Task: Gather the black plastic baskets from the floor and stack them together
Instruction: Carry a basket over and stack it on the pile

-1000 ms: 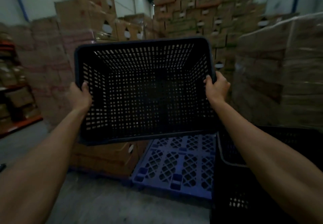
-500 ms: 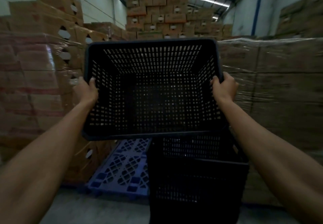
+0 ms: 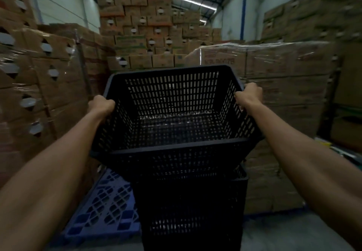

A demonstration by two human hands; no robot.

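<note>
I hold a black perforated plastic basket (image 3: 172, 113) in front of me, mouth up and tipped slightly toward me. My left hand (image 3: 100, 105) grips its left rim and my right hand (image 3: 249, 94) grips its right rim. Directly below it stands a stack of black baskets (image 3: 192, 211) on the floor. The held basket's bottom hides the top of the stack, so I cannot tell whether they touch.
A blue plastic pallet (image 3: 105, 207) lies on the floor left of the stack. Shrink-wrapped cardboard cartons (image 3: 284, 74) stand close behind and right, more cartons (image 3: 49, 78) rise on the left, and a tall carton wall (image 3: 137, 25) fills the back.
The basket has come down from chest height and levelled out over the stack. The view has swung right, bringing the stack to the centre below the basket.
</note>
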